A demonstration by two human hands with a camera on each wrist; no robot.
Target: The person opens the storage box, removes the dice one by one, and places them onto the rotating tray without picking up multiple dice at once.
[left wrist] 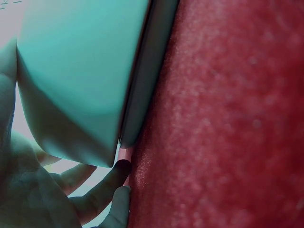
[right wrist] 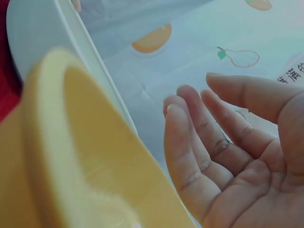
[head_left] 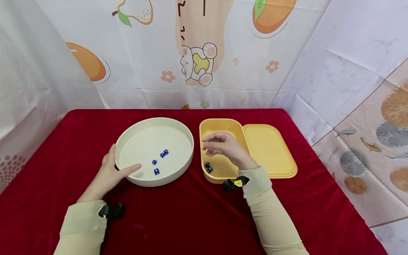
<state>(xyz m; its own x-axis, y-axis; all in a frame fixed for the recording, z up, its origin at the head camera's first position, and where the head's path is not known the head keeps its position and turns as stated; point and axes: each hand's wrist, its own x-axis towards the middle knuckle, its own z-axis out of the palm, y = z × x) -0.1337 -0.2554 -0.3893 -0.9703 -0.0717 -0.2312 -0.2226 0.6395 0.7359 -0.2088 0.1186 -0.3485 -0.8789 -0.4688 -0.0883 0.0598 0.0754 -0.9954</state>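
Observation:
A round cream tray (head_left: 169,176) stands left of centre with several blue dice (head_left: 156,171) on its floor. My left hand (head_left: 109,175) holds the tray's left side, thumb over the rim and fingers outside. In the left wrist view those fingers (left wrist: 107,192) bend around the tray's lower edge. My right hand (head_left: 227,147) hovers over a yellow box (head_left: 220,121), fingers loosely bent. The right wrist view shows a gap between thumb and fingers (right wrist: 178,137), with nothing in the palm. Two blue dice (head_left: 209,169) lie in the box's near left corner.
A yellow lid (head_left: 269,150) lies flat against the box's right side. Red cloth (head_left: 178,216) covers the table. Printed curtains (head_left: 143,71) hang behind the table and along its sides.

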